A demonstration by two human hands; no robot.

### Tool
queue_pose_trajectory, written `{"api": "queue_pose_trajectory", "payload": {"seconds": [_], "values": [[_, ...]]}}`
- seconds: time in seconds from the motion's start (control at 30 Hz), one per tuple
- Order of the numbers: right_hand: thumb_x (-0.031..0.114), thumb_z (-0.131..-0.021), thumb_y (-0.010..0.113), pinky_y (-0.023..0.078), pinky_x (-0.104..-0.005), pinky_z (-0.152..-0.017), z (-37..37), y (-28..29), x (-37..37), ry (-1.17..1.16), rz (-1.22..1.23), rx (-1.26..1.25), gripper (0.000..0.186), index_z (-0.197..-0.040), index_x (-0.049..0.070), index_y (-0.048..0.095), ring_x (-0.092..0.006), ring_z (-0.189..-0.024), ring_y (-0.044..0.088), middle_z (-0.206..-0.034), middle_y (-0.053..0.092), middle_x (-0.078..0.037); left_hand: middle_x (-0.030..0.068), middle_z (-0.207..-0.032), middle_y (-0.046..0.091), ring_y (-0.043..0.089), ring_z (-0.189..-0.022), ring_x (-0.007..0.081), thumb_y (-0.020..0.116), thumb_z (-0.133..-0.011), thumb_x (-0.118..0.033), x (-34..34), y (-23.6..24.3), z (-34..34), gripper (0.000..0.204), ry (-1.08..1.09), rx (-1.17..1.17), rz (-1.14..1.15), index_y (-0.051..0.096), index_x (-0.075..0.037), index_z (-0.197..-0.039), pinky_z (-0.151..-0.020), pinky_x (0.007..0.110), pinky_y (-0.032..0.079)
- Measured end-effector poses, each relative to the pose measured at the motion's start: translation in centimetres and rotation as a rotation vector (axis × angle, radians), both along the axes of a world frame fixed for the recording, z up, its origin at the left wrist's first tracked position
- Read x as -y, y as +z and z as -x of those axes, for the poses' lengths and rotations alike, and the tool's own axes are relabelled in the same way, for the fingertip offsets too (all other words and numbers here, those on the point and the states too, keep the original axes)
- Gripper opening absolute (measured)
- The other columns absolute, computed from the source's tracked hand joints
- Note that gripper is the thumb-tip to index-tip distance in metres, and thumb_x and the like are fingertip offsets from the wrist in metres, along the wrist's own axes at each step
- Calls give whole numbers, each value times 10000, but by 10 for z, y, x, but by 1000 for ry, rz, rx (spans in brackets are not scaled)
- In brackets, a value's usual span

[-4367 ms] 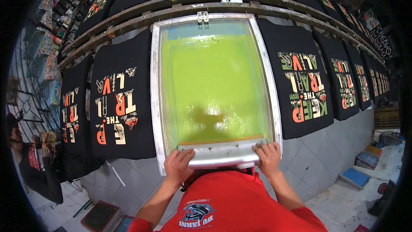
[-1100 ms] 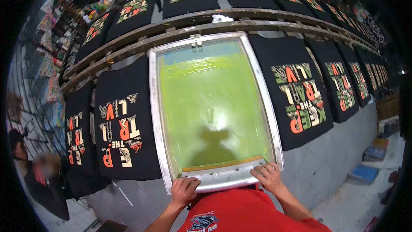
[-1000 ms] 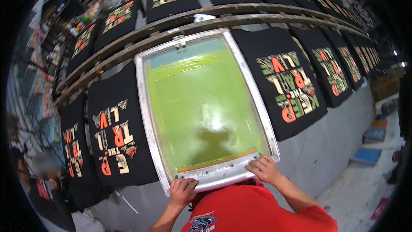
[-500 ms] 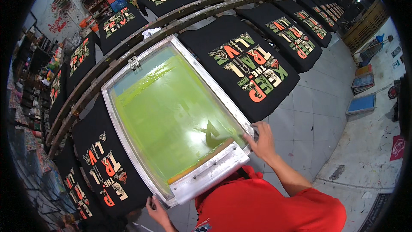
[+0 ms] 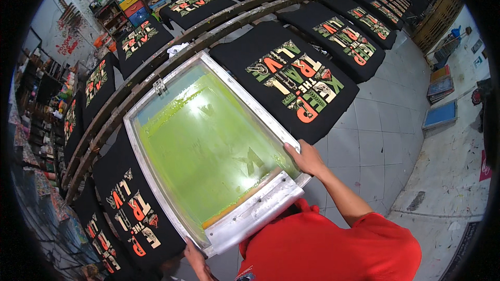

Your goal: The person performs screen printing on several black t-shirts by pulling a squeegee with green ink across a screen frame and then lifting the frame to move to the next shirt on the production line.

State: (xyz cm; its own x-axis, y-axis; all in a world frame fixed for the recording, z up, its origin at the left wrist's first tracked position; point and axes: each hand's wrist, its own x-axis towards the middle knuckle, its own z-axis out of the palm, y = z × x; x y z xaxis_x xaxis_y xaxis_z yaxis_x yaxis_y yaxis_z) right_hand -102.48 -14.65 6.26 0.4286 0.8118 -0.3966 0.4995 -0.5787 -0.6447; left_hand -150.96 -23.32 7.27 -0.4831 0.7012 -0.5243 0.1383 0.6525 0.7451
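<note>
A metal-framed printing screen [image 5: 187, 140], coated with pale green ink, sits between black printed T-shirts, with a metal hinge [image 5: 159, 87] at its far end. A wide squeegee [image 5: 250, 213] with a metal holder and orange blade rests across its near end. My right hand [image 5: 304, 158] grips the right side of the frame, thumb on top. My left hand [image 5: 194, 254] holds the left near corner, low in the view and partly cut off. The shirt right of the screen [image 5: 323, 62] has green, orange and cream print; the one to the left [image 5: 151, 229] shows orange and cream.
Long wooden rails [image 5: 250, 9] carry rows of printed shirts on both sides, with a white cloth [image 5: 178, 48] lying on them. Grey tiled floor [image 5: 377, 140] runs along the right to a wall with leaning screens [image 5: 439, 114]. Coloured drawers [image 5: 134, 8] stand at the back left.
My hands have moved from the squeegee to the sides of the frame. The view has turned rightward, so the screen now lies at a slant. The squeegee remains at the near end.
</note>
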Motion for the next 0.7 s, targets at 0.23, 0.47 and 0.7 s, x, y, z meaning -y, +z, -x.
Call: {"api": "queue_pose_trajectory", "payload": {"seconds": [0.23,0.47,0.7], "values": [[682,-942,575,493,-484,-1045,13,1,-20,-125,-137,15,793,-1352,8,654,-444,-1186,660,-1235,698,-293,153,-1225,688,623,-1089,230,511,-1048,-613,-35,-17,-4,777,130,5,-76,649,114,-1285,-977,356,485],[677,-924,604,509,-470,-1019,19,5,-11,-181,-189,4,718,-1300,76,713,-413,-1153,683,-1191,734,-241,146,-1213,715,656,-1060,221,510,-1068,-559,-29,-30,-6,722,244,-5,-191,661,115,-1281,-946,335,505],[697,-910,602,515,-473,-1008,21,-7,-42,-219,-215,13,726,-1284,88,728,-403,-1149,689,-1190,736,-235,109,-1094,735,662,-935,186,527,-1072,-534,-56,-47,-6,681,167,-4,-309,693,117,-1183,-843,318,521]]}}
